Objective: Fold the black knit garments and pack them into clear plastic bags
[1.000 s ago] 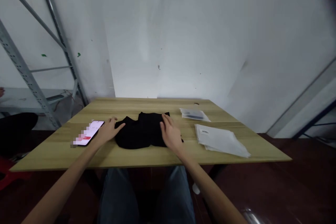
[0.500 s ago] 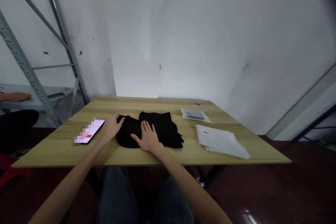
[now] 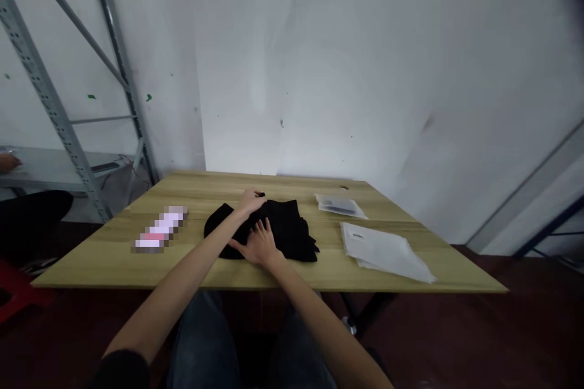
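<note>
A folded black garment (image 3: 289, 231) lies on the wooden table in front of me; its kind is not clear from the folds. My left hand (image 3: 250, 202) is at the garment's far edge, fingers closed on a bit of the black fabric that pokes out past the fingertips. Nearer to me, my right hand (image 3: 262, 244) rests on the middle of the garment with the thumb and fingers spread. My left forearm crosses over the left part of the cloth and hides some of it.
Frosted plastic bags (image 3: 385, 249) lie at the table's right, with a smaller bag (image 3: 340, 205) holding something dark behind them. A phone (image 3: 159, 231), partly blurred out, lies left on the table (image 3: 109, 267). Another person's hand (image 3: 8, 162) shows at far left beyond a metal rack (image 3: 59, 109).
My left hand has moved right from the garment's left end to its far middle edge, holding fabric. My right hand stays on the cloth in nearly the same spot. The view has shifted slightly.
</note>
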Demonstrator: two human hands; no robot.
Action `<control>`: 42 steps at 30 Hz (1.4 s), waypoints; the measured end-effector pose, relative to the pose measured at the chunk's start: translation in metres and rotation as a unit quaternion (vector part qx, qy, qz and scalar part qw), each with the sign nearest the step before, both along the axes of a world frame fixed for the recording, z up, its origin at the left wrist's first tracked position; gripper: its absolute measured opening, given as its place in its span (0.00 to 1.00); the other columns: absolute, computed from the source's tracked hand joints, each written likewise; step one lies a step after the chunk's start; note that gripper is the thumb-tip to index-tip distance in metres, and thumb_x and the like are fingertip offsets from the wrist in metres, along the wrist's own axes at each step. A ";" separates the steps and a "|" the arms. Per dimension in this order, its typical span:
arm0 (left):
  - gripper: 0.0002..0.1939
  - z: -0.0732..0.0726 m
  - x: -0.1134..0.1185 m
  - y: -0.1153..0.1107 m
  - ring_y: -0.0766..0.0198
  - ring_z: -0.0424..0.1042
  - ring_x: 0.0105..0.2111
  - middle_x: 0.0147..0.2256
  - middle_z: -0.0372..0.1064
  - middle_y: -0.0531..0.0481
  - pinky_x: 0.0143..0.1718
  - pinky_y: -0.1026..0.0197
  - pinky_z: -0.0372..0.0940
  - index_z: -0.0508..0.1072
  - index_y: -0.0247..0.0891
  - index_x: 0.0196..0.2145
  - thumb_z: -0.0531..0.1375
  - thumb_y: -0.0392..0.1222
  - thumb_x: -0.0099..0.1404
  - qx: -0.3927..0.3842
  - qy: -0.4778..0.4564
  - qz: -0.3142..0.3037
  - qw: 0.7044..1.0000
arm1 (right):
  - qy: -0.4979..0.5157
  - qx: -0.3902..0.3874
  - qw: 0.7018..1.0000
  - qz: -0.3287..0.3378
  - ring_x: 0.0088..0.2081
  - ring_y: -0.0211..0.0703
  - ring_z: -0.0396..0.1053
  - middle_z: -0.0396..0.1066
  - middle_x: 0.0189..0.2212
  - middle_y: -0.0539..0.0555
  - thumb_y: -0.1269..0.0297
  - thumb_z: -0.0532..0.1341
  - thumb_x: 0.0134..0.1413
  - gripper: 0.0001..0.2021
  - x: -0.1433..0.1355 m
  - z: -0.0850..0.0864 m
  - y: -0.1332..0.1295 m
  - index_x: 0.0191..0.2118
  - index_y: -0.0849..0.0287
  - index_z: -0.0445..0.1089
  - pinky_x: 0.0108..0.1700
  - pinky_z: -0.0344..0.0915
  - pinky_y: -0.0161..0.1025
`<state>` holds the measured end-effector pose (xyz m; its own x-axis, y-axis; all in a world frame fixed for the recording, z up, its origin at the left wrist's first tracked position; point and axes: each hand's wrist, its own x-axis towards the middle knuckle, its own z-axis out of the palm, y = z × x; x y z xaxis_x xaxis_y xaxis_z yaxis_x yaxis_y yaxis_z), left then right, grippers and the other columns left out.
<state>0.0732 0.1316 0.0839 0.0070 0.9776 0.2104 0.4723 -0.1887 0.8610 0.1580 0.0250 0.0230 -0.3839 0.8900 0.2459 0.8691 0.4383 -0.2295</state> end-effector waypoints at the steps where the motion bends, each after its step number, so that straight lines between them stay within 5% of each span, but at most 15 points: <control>1: 0.09 -0.002 0.008 0.001 0.54 0.80 0.36 0.36 0.81 0.42 0.37 0.57 0.69 0.79 0.36 0.38 0.68 0.39 0.58 -0.005 0.012 0.008 1.000 | -0.006 0.011 1.000 0.000 0.74 0.69 0.53 0.65 0.67 0.78 0.25 0.48 0.65 0.54 0.002 0.001 -0.001 0.67 0.78 0.68 0.77 0.35 0.61; 8: 0.09 -0.019 0.033 -0.012 0.48 0.79 0.47 0.43 0.81 0.37 0.46 0.55 0.69 0.80 0.36 0.38 0.69 0.37 0.58 -0.029 0.077 0.063 0.995 | 0.016 0.086 0.996 0.015 0.73 0.63 0.57 0.67 0.67 0.72 0.32 0.54 0.68 0.44 0.056 -0.002 -0.034 0.68 0.72 0.69 0.77 0.44 0.59; 15: 0.15 -0.031 0.054 -0.047 0.51 0.80 0.43 0.39 0.81 0.42 0.46 0.55 0.69 0.79 0.42 0.38 0.63 0.57 0.70 0.003 0.059 0.035 0.998 | 0.096 0.151 0.984 -0.022 0.71 0.56 0.62 0.68 0.67 0.64 0.53 0.50 0.76 0.27 0.125 -0.005 -0.056 0.71 0.61 0.66 0.73 0.56 0.60; 18: 0.20 -0.024 0.042 -0.056 0.54 0.79 0.44 0.43 0.81 0.41 0.48 0.56 0.70 0.78 0.41 0.43 0.52 0.55 0.77 0.067 0.010 0.059 0.996 | 0.135 0.163 0.976 -0.050 0.70 0.56 0.64 0.69 0.67 0.62 0.54 0.50 0.76 0.26 0.143 -0.005 -0.048 0.70 0.59 0.66 0.72 0.59 0.60; 21: 0.20 -0.019 0.009 -0.065 0.50 0.79 0.46 0.45 0.80 0.39 0.48 0.52 0.69 0.77 0.40 0.49 0.50 0.53 0.78 0.109 0.085 0.143 0.980 | 0.156 0.167 0.971 -0.068 0.68 0.56 0.66 0.70 0.66 0.61 0.54 0.49 0.76 0.26 0.154 -0.005 -0.042 0.70 0.58 0.67 0.72 0.59 0.58; 26: 0.30 -0.024 -0.042 -0.080 0.35 0.79 0.47 0.42 0.79 0.30 0.47 0.46 0.69 0.79 0.36 0.43 0.55 0.67 0.71 -0.004 0.348 0.117 0.930 | 0.158 0.162 0.972 -0.062 0.69 0.54 0.66 0.69 0.67 0.60 0.55 0.48 0.76 0.26 0.150 -0.002 -0.036 0.71 0.57 0.65 0.73 0.58 0.58; 37: 0.20 -0.020 -0.035 -0.069 0.38 0.78 0.53 0.49 0.80 0.33 0.47 0.50 0.69 0.78 0.38 0.46 0.56 0.57 0.73 -0.063 0.322 0.081 0.941 | 0.026 0.108 0.994 0.004 0.71 0.51 0.62 0.67 0.68 0.64 0.66 0.46 0.76 0.25 0.096 0.001 0.004 0.70 0.66 0.67 0.76 0.49 0.53; 42: 0.30 -0.018 -0.040 -0.063 0.37 0.78 0.54 0.51 0.79 0.32 0.49 0.48 0.69 0.75 0.37 0.51 0.57 0.67 0.69 -0.099 0.298 0.088 0.945 | -0.025 0.100 0.995 0.008 0.71 0.51 0.62 0.67 0.68 0.64 0.68 0.47 0.75 0.25 0.091 -0.006 0.009 0.69 0.67 0.67 0.76 0.50 0.53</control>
<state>0.0330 0.0681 0.0657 -0.1006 0.9944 0.0333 0.8936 0.0756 0.4425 0.2488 0.0345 0.0168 -0.4143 0.8187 0.3976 0.8693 0.4854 -0.0937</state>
